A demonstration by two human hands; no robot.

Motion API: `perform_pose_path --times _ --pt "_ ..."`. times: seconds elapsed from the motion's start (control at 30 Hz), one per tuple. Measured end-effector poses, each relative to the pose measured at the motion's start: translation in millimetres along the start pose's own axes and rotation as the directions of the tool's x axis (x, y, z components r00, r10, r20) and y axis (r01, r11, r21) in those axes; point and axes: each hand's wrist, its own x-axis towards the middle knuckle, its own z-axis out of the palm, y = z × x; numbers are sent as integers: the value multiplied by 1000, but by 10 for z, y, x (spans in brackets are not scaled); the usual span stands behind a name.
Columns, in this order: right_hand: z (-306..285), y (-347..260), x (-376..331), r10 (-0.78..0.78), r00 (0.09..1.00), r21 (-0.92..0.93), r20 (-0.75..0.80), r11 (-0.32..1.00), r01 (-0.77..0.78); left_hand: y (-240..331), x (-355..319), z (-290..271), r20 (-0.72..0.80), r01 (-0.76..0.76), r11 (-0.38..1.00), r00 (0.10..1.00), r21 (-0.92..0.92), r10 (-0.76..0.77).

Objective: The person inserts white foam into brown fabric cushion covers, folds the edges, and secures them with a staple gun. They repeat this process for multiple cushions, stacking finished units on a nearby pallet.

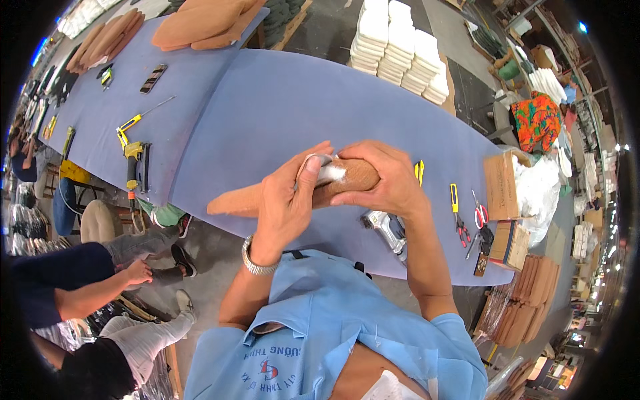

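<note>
Above the near edge of the blue-covered table, I hold a brown fabric-covered cushion with both hands. My left hand is closed round its middle, the thumb pressing beside an opening where white stuffing shows. A greyish edge lies under that thumb; what it is I cannot make out. My right hand grips the cushion's right end, fingers over the far side and thumb on the near side. On the table below my right forearm lies a grey-and-black staple gun, partly hidden.
Right of my arm lie a yellow-handled screwdriver, scissors, red-handled pliers and a cardboard box. Another nail gun lies left. White pads are stacked beyond the table. A co-worker's arm is at left.
</note>
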Motion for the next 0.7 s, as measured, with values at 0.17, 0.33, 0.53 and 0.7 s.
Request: perform_pose_path --times 0.17,0.33,0.53,0.7 --pt "-72 -165 176 -101 994 92 33 991 97 -164 -53 183 -288 -189 982 939 22 187" --pt "-165 -152 484 31 969 55 245 997 -46 -196 75 220 -429 -223 971 872 82 236" --pt "-146 -160 786 114 963 58 245 990 -132 -251 313 117 -493 -329 943 814 44 307" --pt "-71 -61 1002 8 986 116 167 993 -27 -283 495 -14 -501 -394 919 795 5 343"
